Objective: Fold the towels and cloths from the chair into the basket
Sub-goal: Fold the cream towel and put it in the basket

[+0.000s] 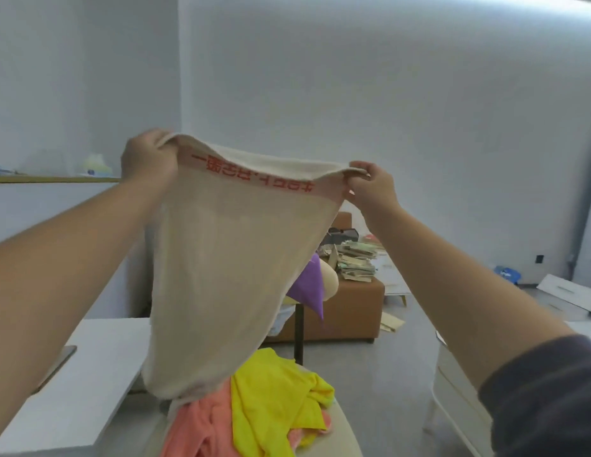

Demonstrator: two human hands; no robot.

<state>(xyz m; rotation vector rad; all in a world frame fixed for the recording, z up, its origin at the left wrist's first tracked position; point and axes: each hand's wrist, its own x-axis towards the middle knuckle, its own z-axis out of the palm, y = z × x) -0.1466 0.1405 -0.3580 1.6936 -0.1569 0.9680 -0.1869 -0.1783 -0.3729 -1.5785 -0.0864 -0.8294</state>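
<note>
White-walled room, grey floor, white table [89, 374] at left, brown sofa [350, 311] behind with a stack of papers [353, 262] on it. Person holds a beige towel [234, 258] with red lettering up in the air, spread by its top edge: left hand [149, 159] grips one corner, fingers curled over the hem, and right hand [370, 186] pinches the other. The towel hangs full length, unfolded, its lower end bunched and touching the pile on the chair [347, 433]. In that pile are a pink cloth [198, 427] and a yellow cloth [271, 397], both crumpled, and a purple cloth [309, 285] hangs by the chair back. No basket identifiable in view, so can't tell what's already in it. Read: early-to-mid task, this towel's fold not yet started, at least three more pieces left after it
</note>
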